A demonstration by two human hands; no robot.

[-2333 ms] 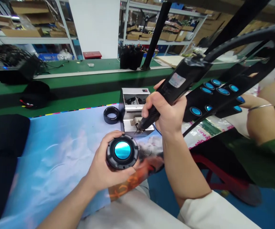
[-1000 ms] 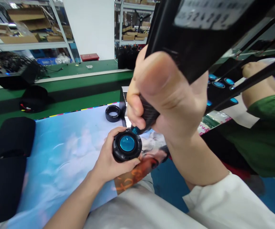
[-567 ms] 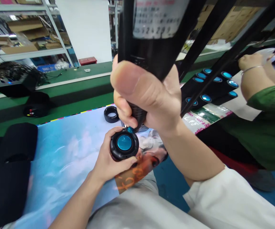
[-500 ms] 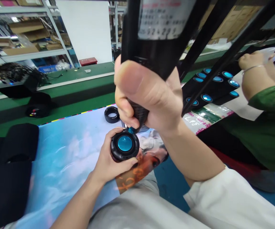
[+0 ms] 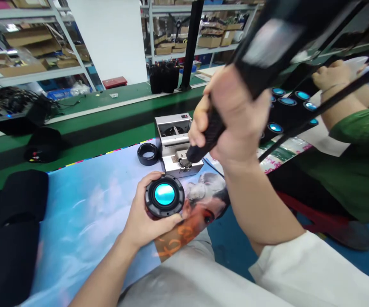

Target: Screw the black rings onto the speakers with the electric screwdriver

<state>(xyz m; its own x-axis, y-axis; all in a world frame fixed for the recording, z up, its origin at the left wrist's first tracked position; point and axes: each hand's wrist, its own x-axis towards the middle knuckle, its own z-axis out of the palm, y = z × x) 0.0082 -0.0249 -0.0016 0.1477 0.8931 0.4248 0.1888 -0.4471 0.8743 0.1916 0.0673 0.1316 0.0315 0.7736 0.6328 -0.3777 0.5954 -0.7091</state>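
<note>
My left hand (image 5: pixel 141 219) is wrapped round a round black part with a shiny blue lens (image 5: pixel 164 197), held upright over a printed blue sheet (image 5: pixel 85 213). My right hand (image 5: pixel 232 119) grips a black electric screwdriver (image 5: pixel 235 85), tilted, its tip down at the tray of a small grey metal box (image 5: pixel 174 140) just beyond the lens part. A loose black ring (image 5: pixel 148 153) lies left of the box.
To the right, another person in green sleeves (image 5: pixel 357 128) handles a black panel with several blue lenses (image 5: pixel 286 106). Black foam blocks (image 5: pixel 8 230) lie at the left. A green conveyor (image 5: pixel 91 123) runs behind, with a black pole (image 5: pixel 189 42) and shelves of cartons.
The screwdriver has lifted off the lens part's rim and swung away to the grey box. My left hand still holds the lens part in about the same place.
</note>
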